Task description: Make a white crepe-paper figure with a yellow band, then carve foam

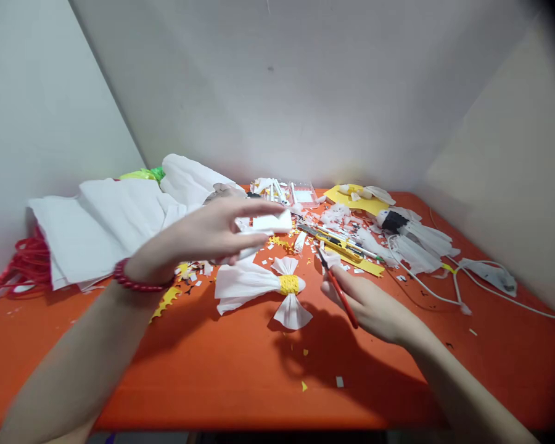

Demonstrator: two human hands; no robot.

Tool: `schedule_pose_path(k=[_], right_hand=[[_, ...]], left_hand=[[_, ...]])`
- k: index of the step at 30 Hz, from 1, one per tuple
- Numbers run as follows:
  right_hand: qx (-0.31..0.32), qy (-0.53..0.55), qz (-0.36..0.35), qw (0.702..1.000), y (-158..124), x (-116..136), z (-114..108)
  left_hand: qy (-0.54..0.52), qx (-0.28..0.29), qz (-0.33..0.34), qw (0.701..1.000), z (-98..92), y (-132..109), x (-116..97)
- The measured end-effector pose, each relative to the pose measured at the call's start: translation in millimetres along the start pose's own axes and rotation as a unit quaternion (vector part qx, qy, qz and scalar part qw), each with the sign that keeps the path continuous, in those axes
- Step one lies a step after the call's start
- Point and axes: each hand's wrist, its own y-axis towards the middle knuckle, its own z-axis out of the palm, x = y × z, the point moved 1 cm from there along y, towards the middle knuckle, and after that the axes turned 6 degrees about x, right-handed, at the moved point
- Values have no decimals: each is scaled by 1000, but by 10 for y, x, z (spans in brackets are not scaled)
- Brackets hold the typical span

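My left hand [203, 231], a dark red bead bracelet at its wrist, hovers over the middle of the table. A white piece of paper [272, 222] shows between its thumb and fingers. My right hand [370, 302] grips red-handled scissors [340, 293], seen edge-on with the dark tip pointing away from me. Between the hands lies a white crepe-paper figure [250, 287] with a fanned tail, two side fins and a yellow scaly band [289, 284]. Neither hand touches it.
White paper sheets [106, 222] and red cord [30, 256] lie left. A yellow utility knife [337, 243], scraps and white fluff [337, 216] cover the back middle. At right are another white figure with a black band [395, 222] and a white cable [425, 293].
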Motion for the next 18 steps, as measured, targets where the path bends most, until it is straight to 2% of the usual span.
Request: schedule_pose_path(k=[2,3,6,8,10,13,16,18], right_hand=[[-26,-64,47,996,38,-86,-27],[-37,-109,75,991,66,-130,-31],[-48,-235,151,959,158,-245,-9],[-42,-265,177,947,209,-298,17],[-34,-263,189,946,236,-333,37],[-18,-255,191,948,235,-363,50],[2,-245,177,953,216,-387,45],[6,-236,171,957,211,-412,29]], left_hand=[[77,-99,-41,991,-180,-115,155],[129,-129,-54,982,-241,-164,269],[217,-141,-74,963,-234,-229,711],[218,-115,-83,966,-97,-215,994],[200,-102,-75,972,68,-194,1166],[175,-75,-78,979,222,-219,1181],[175,-83,-110,975,200,-326,1039],[141,-72,-100,982,150,-391,930]])
